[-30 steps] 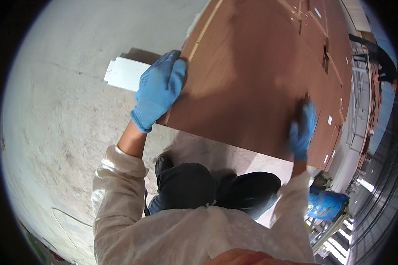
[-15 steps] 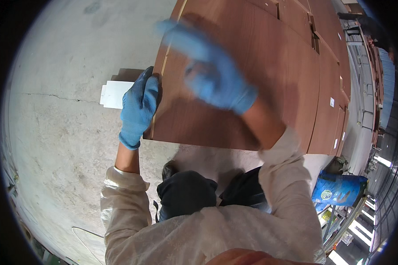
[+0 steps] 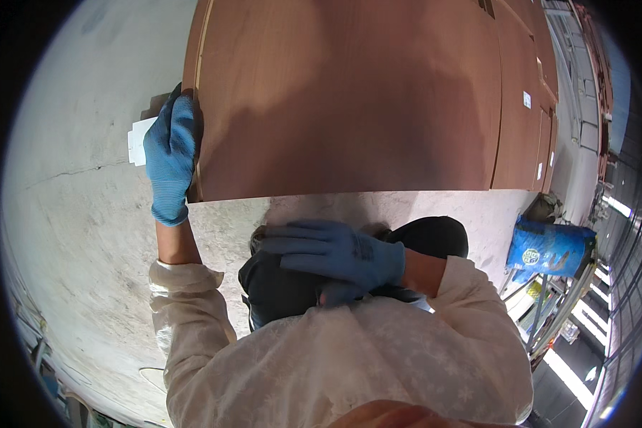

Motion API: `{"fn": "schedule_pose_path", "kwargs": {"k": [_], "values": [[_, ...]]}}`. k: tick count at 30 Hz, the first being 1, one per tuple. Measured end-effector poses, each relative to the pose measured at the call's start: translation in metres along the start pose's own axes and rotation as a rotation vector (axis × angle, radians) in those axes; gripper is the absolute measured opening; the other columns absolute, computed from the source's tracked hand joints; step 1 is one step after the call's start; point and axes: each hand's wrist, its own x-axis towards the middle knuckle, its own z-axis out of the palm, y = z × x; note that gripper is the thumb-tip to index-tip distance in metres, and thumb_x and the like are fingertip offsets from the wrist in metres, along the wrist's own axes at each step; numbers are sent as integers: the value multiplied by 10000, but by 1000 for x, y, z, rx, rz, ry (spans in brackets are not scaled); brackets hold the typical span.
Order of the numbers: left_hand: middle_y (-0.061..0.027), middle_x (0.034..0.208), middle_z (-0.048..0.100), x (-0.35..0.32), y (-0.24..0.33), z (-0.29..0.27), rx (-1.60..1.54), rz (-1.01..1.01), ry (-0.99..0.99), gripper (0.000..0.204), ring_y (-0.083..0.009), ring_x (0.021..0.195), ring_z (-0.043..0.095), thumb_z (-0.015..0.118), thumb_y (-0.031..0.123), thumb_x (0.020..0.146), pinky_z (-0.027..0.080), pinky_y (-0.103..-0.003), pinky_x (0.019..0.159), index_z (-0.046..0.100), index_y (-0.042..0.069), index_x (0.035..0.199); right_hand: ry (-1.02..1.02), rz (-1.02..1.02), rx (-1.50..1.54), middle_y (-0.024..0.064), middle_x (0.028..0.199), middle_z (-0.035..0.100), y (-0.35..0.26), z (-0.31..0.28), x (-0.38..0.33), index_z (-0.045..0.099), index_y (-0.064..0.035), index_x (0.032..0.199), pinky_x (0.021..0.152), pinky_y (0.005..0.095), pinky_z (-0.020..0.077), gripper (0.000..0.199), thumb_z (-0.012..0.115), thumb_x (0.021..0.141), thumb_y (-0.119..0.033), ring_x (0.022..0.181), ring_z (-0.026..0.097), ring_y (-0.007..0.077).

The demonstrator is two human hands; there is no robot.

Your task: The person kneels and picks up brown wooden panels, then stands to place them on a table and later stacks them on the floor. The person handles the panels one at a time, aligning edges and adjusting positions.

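Observation:
My left hand (image 3: 171,150), in a blue work glove, closes round the left edge of a brown wood-grain panel (image 3: 349,107); its fingertips are partly hidden at that edge. My right hand (image 3: 328,253), also in a blue glove, is off the panel. It is held over my dark-trousered knees, close in front of my body, with its fingers stretched out and nothing in it. A white flat piece (image 3: 140,143) shows just left of my left hand, partly covered by it; whether I touch it cannot be told.
More brown panels (image 3: 524,128) with small white labels lie to the right. A blue printed sack (image 3: 549,246) rests on a metal frame at the right. Grey concrete floor (image 3: 78,235), with a crack, spreads on the left.
My right hand has come back from over the panel to my lap, and its fingers are now straight. My left hand stays on the panel's edge. The view has shifted.

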Motion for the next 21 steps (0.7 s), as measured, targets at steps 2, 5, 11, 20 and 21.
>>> {"fn": "schedule_pose_path", "kwargs": {"k": [2,5,11,20,21], "values": [[-118,1091,759,0,-1,-1,60,-26,12,362,-172,960,676,582,225,1097,532,-305,914,692,-44,1312,97,-38,160,205,1412,643,-15,-1,11,666,-21,1356,1136,488,455,447,647,1025,-321,1328,589,409],[-98,1022,759,-1,0,-2,-82,20,-45,385,-142,864,666,572,257,1097,542,-279,811,685,-22,1337,341,-103,-183,196,1460,614,-7,-64,17,656,-43,1376,1161,498,430,448,647,1017,-311,1377,552,413],[-98,1198,739,-14,-13,-13,-292,130,44,422,-145,1068,647,540,293,1117,509,-295,976,659,-33,1356,133,51,-856,198,1629,442,21,-122,21,510,-59,1520,1238,503,334,573,596,961,-147,1503,414,422],[-207,1473,603,-118,-29,-17,-575,-79,408,539,-300,1386,562,363,329,1161,410,-416,1202,556,-81,1452,-130,-115,-976,270,1593,448,14,-41,53,466,-56,1473,1173,610,337,668,435,1066,-585,1452,443,479],[-201,1446,624,-124,-27,-12,-647,-123,432,496,-276,1366,574,379,269,1150,415,-393,1189,568,-93,1432,-155,-131,-973,277,1585,453,12,-31,59,482,-53,1445,1170,613,338,679,429,1062,-611,1447,447,479]]}}
